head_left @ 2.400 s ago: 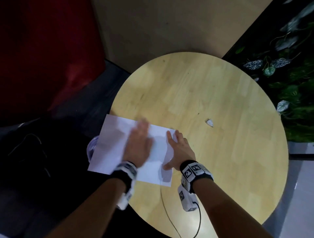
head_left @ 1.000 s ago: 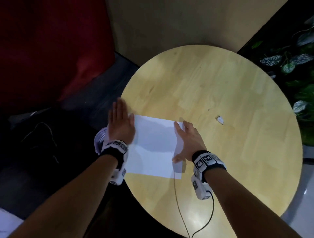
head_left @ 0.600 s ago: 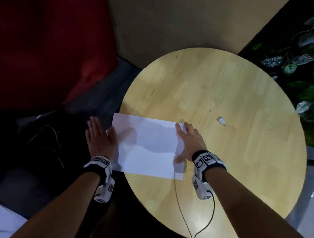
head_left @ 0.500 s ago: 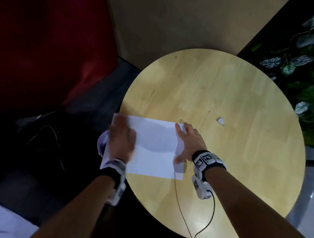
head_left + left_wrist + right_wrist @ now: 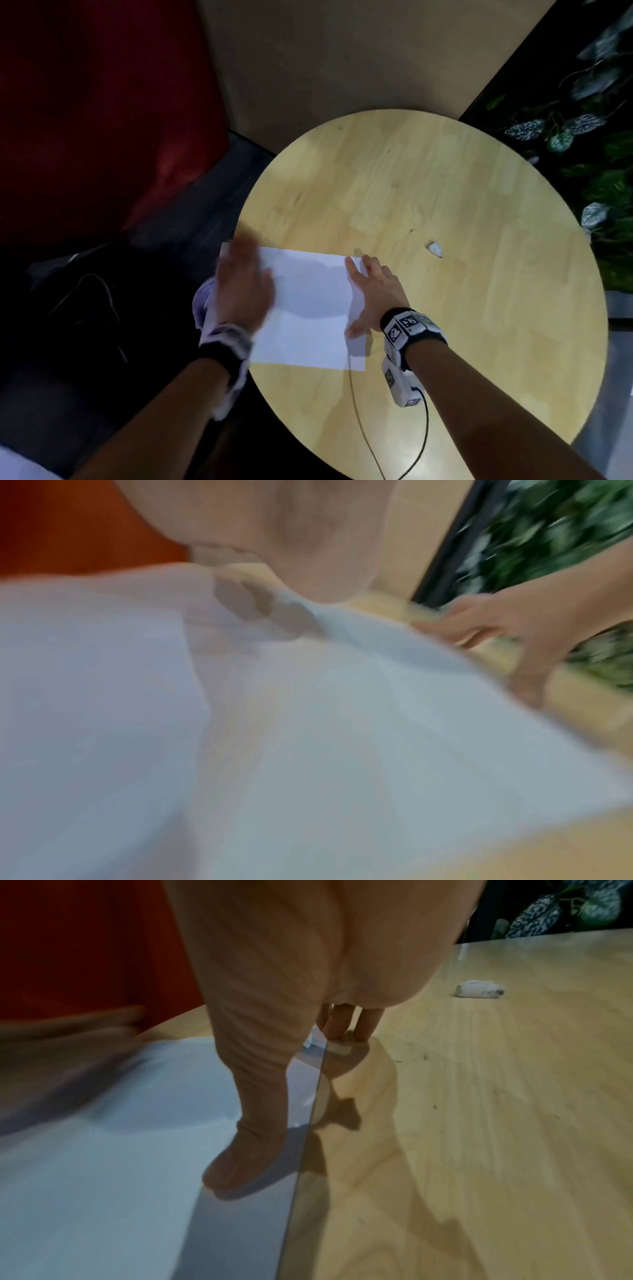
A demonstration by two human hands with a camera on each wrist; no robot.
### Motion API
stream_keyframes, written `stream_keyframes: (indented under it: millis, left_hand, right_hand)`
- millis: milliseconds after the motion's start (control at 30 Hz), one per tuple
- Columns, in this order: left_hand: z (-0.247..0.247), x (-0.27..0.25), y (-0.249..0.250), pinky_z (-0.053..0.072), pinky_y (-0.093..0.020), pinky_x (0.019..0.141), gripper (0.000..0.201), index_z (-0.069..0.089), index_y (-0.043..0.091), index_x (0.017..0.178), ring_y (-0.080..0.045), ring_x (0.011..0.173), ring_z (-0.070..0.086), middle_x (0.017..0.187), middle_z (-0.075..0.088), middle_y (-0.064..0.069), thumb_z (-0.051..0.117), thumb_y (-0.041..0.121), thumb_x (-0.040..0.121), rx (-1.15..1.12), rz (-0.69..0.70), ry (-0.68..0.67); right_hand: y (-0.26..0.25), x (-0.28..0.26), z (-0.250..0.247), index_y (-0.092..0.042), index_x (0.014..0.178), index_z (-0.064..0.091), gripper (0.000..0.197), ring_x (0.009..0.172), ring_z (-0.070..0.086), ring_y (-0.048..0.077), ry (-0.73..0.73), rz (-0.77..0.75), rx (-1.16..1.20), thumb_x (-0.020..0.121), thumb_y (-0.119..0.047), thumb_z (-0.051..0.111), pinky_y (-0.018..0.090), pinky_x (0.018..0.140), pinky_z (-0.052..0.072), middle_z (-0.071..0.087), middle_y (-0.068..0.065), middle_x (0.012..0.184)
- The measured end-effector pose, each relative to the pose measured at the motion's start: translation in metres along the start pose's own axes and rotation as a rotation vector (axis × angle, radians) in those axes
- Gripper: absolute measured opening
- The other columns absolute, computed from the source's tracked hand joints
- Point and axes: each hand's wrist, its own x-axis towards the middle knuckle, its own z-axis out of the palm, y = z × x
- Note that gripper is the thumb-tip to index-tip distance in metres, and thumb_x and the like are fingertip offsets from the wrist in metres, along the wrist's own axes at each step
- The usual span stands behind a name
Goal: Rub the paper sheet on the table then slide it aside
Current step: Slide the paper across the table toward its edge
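A white paper sheet (image 5: 308,308) lies at the left edge of the round wooden table (image 5: 445,274), its left part hanging past the rim. My left hand (image 5: 243,284) lies flat and blurred on the sheet's left part, fingers straight. My right hand (image 5: 373,294) presses the sheet's right edge with spread straight fingers and thumb. In the right wrist view the thumb (image 5: 246,1164) rests on the paper (image 5: 103,1177) near its edge, and the fingertips (image 5: 342,1026) touch its far corner. The left wrist view is blurred: paper (image 5: 308,737) fills it, with my right hand (image 5: 534,631) beyond.
A small white scrap (image 5: 434,247) lies on the table right of the sheet, seen also as a crumpled scrap (image 5: 477,989) in the right wrist view. A cable (image 5: 359,418) trails across the near table. Dark floor and a red surface (image 5: 85,102) lie left; plants (image 5: 582,137) stand right.
My left hand has swept back and forth across the sheet's left part, off the edge and back on. The right hand has stayed pressed on the right edge; the sheet has barely shifted.
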Motion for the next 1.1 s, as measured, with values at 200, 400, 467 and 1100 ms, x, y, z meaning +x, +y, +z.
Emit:
stream_keyframes:
  millis: [200, 400, 467, 1100]
  left_hand:
    - [0.048, 0.003, 0.056, 0.021, -0.046, 0.123, 0.061, 0.025, 0.013, 0.161, -0.021, 0.155, 0.018, 0.169, 0.017, -0.004, 0.019, 0.041, 0.107, 0.024, 0.362, -0.233]
    - [0.016, 0.022, -0.012, 0.024, -0.048, 0.120, 0.063, 0.026, -0.002, 0.158, -0.039, 0.148, 0.033, 0.164, 0.027, -0.022, 0.026, 0.033, 0.104, 0.051, -0.035, -0.009]
    - [0.024, 0.005, 0.042, 0.025, -0.043, 0.120, 0.058, 0.026, 0.005, 0.159, -0.037, 0.149, 0.031, 0.164, 0.028, -0.020, 0.033, 0.028, 0.106, -0.107, 0.158, -0.160]
    - [0.029, -0.018, -0.003, 0.023, -0.045, 0.118, 0.058, 0.034, 0.014, 0.158, -0.027, 0.150, 0.033, 0.165, 0.030, -0.007, 0.025, 0.033, 0.105, 0.148, 0.243, -0.103]
  right_hand:
    - [-0.002, -0.006, 0.002, -0.021, 0.149, -0.018, 0.155, 0.137, 0.027, 0.025, 0.043, 0.050, 0.152, 0.043, -0.048, 0.090, 0.037, 0.110, 0.032, 0.009, 0.000, 0.156]
    - [0.004, -0.009, 0.003, -0.022, 0.151, -0.012, 0.148, 0.142, 0.018, 0.021, 0.032, -0.002, 0.165, 0.042, -0.054, 0.083, 0.035, 0.113, 0.025, -0.002, -0.005, 0.159]
    - [0.008, -0.011, 0.004, -0.020, 0.152, -0.008, 0.145, 0.144, 0.013, 0.020, 0.015, -0.009, 0.147, 0.044, -0.056, 0.082, 0.035, 0.115, 0.023, -0.010, -0.006, 0.159]
    - [0.007, -0.011, 0.012, -0.023, 0.151, -0.014, 0.155, 0.144, 0.012, 0.023, 0.053, -0.025, 0.086, 0.038, -0.057, 0.087, 0.033, 0.114, 0.020, -0.014, -0.003, 0.159]
